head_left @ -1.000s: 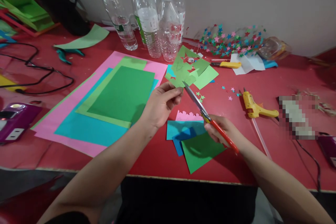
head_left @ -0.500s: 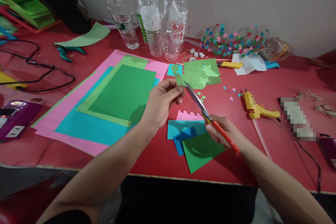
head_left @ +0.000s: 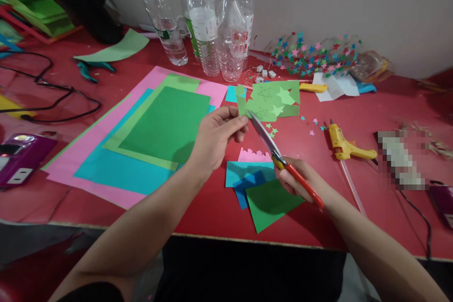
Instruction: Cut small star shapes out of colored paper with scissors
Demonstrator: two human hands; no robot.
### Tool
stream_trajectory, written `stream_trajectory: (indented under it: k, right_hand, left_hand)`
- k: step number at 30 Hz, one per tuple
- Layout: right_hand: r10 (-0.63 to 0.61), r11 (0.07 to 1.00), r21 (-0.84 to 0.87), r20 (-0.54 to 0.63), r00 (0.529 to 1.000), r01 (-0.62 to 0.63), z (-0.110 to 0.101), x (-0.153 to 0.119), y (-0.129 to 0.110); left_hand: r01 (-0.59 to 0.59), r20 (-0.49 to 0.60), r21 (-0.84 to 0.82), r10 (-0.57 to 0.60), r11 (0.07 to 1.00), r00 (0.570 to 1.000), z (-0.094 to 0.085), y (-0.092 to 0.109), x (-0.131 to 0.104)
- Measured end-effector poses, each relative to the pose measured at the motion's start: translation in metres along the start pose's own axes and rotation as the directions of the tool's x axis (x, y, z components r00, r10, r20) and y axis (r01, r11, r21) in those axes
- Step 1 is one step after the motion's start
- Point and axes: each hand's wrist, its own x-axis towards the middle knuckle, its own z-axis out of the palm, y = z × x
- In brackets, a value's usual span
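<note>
Between thumb and fingers, my left hand pinches the lower left edge of a light green paper sheet. Pencilled star outlines and star-shaped holes show on that sheet. My right hand grips a pair of scissors with red handles, the blades pointing up and left. Their tips meet the sheet's lower edge close to my left fingertips. Small green paper stars lie on the table just below the sheet. Under the scissors are a dark green paper piece, a blue one and a pink strip with a notched edge.
Large coloured sheets are stacked at the left. Several plastic bottles stand at the back, beside a bottle covered with stars lying down. A yellow glue gun and a yellow cutter lie to the right.
The light green sheet has shifted slightly to the right and turned a little in my left hand. Both hands and the scissors stay nearly in place.
</note>
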Motion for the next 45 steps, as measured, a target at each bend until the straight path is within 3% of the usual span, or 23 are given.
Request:
stream_trajectory:
  k: [5,11,23,45]
  right_hand:
    - [-0.052,0.998,-0.040,0.005,0.999,0.053,-0.0016,-0.0012,-0.0028]
    - [0.050,0.999,0.018,-0.013,0.999,-0.050,-0.0003,-0.0010,-0.0018]
    - [0.112,0.994,-0.016,-0.019,0.994,-0.112,-0.0009,-0.0021,-0.0059]
    - [0.114,0.992,-0.045,-0.056,0.992,-0.117,-0.0004,-0.0005,-0.0104]
  left_hand:
    - [-0.006,0.000,-0.007,0.006,1.000,1.000,0.0004,-0.0011,-0.0001]
    - [-0.009,0.008,-0.028,0.009,1.000,1.000,-0.0002,-0.0024,0.0008]
    - [0.002,-0.001,0.000,-0.002,1.000,1.000,-0.0019,-0.0033,0.0026]
    - [0.029,-0.018,0.019,-0.028,0.999,0.999,-0.0017,-0.0049,0.0043]
